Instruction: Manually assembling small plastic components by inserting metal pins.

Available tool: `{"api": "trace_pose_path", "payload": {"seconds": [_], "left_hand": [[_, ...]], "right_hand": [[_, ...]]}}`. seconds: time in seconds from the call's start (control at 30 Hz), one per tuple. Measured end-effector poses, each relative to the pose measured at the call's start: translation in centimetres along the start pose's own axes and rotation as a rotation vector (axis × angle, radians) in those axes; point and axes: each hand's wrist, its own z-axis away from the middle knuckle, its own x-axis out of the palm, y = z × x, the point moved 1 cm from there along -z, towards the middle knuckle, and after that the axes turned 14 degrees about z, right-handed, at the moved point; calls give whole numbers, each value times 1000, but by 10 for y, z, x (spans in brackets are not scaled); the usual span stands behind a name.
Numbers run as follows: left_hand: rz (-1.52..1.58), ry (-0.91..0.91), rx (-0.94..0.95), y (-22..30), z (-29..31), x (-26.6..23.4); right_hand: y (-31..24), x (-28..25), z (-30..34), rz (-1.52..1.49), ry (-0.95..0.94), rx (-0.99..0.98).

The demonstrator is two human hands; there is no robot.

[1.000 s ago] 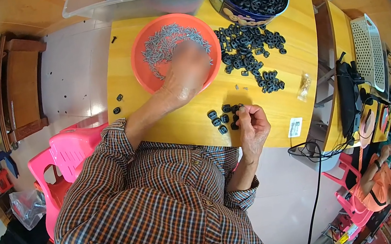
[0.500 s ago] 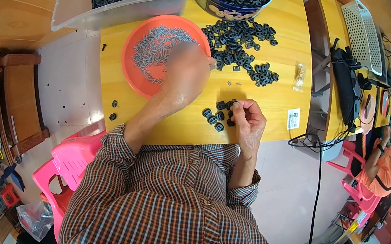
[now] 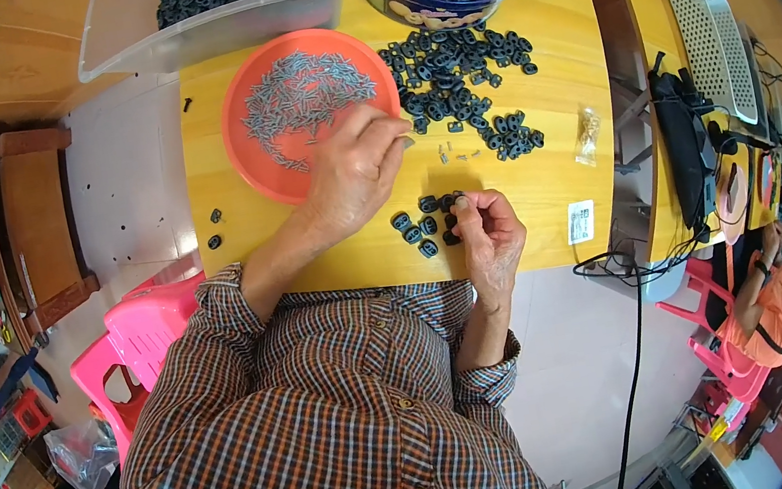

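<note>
My left hand [image 3: 357,166] is closed in a pinch over the near right rim of an orange-red bowl [image 3: 242,160]. Whatever is between its fingertips is too small to make out. Inside the bowl lie many small grey metal pins [image 3: 312,89]. My right hand [image 3: 491,238] rests at the table's near edge, thumb and finger closed on a small black plastic piece [image 3: 458,201]. Several more black two-holed pieces [image 3: 413,234] lie just left of it. A few loose pins [image 3: 462,156] are on the table beyond my right hand.
Black pieces spread in a heap [image 3: 448,84] right of the bowl. Behind stand a clear plastic bin [image 3: 276,19] and a round dark tub [image 3: 438,15], both full of them. A small clear bag [image 3: 587,136] and a white label [image 3: 581,222] lie at the right. A pink chair [image 3: 155,325] stands left.
My left hand has drawn back toward me from over the bowl, and its blur is gone. More loose pins show on the table. My right hand stays by the black pieces. The view has shifted slightly.
</note>
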Motion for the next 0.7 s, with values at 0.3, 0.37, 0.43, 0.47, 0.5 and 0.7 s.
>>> {"api": "trace_pose_path", "payload": {"seconds": [0.3, 0.37, 0.43, 0.47, 0.5, 0.7], "left_hand": [[-67, -194, 28, 8, 8, 38], [-124, -233, 41, 6, 9, 41], [-229, -257, -8, 5, 9, 45], [-230, -260, -6, 5, 7, 47], [-221, -253, 16, 6, 4, 49], [-268, -331, 68, 8, -18, 57]], "right_hand": [[-1, -17, -3, 6, 140, 46], [-1, -19, -3, 1, 148, 42], [-3, -19, -2, -19, 144, 58], [-3, -18, -2, -35, 135, 71], [-3, -18, -2, -37, 137, 71], [0, -18, -3, -8, 135, 37]]}}
